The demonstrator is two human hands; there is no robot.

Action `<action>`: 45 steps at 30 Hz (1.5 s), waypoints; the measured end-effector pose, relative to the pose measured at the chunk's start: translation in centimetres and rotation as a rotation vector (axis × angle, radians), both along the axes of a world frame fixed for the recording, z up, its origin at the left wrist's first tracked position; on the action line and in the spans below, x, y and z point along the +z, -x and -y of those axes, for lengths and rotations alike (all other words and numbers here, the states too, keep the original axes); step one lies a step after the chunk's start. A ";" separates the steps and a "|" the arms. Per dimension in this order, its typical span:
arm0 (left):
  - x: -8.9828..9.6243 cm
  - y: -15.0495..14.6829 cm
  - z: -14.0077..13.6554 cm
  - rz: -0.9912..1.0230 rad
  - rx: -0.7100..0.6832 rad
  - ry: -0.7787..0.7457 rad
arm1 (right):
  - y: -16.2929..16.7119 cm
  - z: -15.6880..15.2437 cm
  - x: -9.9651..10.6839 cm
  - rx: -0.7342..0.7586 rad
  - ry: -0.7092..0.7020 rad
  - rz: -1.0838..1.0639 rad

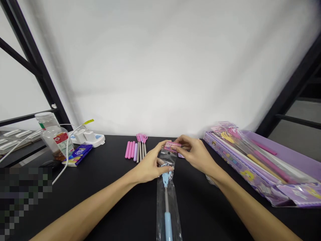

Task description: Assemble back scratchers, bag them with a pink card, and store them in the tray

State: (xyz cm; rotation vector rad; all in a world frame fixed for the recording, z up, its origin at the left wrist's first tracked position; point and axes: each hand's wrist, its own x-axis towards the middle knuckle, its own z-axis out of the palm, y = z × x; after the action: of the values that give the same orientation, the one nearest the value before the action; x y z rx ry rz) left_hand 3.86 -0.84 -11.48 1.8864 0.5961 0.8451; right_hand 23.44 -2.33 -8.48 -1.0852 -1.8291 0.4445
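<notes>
A light-blue back scratcher [168,224] with a metal shaft lies inside a long clear plastic bag [177,209], claw end away from me. My left hand [149,164] grips the bag's upper part, its thumb beside the claw. With thumb and fingers, my right hand [195,150] pinches a pink header card [172,146] at the bag's top end. Further left lie several pink and purple handles [129,149]. Beside them are several metal shafts with pink and purple claws [141,144]. Part of another small card [181,155] shows under my right hand.
On the right, a purple display box [250,177] holds several bagged back scratchers [250,150]. At left stand a clear plastic jar [51,134], a blue snack packet [79,154], and a white power strip [97,139] with plugs and a cable. Behind the black table [112,197] rises a white wall.
</notes>
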 end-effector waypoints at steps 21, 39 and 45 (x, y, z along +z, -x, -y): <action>0.5 0.0 0.3 0.054 0.019 0.019 | -0.1 0.1 0.0 -0.004 -0.076 -0.021; 0.5 0.1 0.4 0.050 0.041 0.008 | -0.5 -0.5 -0.2 0.118 0.147 -0.115; 0.5 0.1 0.4 0.053 0.035 0.010 | -0.7 -0.4 -0.1 0.113 0.140 -0.094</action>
State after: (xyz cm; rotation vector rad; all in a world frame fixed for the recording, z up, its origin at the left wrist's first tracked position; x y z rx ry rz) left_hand 3.79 -1.23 -10.98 1.8429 0.6012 0.9105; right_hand 24.15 -1.94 -8.53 -1.0395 -1.8027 0.6876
